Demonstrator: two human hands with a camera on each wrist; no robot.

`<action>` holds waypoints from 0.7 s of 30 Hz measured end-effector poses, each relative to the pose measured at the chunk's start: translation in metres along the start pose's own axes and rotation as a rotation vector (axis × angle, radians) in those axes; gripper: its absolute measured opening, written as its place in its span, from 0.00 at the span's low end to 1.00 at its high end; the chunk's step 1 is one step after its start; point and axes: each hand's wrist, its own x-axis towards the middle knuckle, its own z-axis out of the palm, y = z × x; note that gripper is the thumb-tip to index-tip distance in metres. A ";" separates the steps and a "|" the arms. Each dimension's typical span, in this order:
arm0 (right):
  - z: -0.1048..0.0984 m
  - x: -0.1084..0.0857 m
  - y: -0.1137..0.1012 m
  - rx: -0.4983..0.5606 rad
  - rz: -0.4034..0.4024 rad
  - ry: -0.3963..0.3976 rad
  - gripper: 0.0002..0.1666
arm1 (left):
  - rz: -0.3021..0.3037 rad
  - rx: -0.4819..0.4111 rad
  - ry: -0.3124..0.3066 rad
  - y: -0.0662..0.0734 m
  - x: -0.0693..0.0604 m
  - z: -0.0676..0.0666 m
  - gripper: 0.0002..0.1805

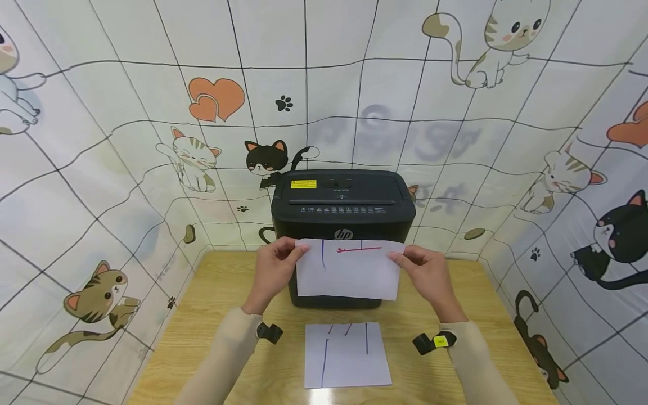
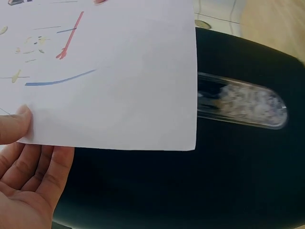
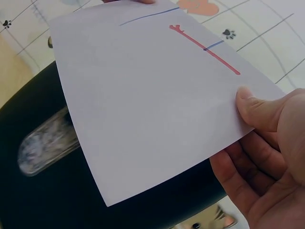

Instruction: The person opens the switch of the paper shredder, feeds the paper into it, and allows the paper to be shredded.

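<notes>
A white sheet of paper [image 1: 349,275] with a blue line and a red line is held up between both hands, in front of a black HP paper shredder [image 1: 343,211]. The left hand [image 1: 275,269] pinches its upper left corner, thumb in front. At the upper right corner the right hand [image 1: 427,274] pinches it the same way. In the left wrist view the paper [image 2: 119,86] hides part of the shredder's clear window [image 2: 252,102], behind which white shreds show. The right wrist view shows the thumb on the paper [image 3: 143,114] and the other fingers behind it.
More white paper [image 1: 346,360] with blue and reddish strokes lies on the wooden table [image 1: 202,332], between the forearms. A cat-patterned tiled cloth [image 1: 334,90] rises behind and beside the table, close to the shredder's back. Each wrist wears a small black camera.
</notes>
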 end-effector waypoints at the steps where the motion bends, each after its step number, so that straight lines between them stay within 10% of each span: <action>1: -0.002 0.002 -0.003 0.002 -0.033 0.003 0.17 | 0.011 -0.004 0.001 0.003 0.002 -0.001 0.07; 21: -0.044 0.040 -0.070 0.042 -0.150 0.020 0.18 | 0.168 0.000 0.009 0.069 0.055 -0.025 0.09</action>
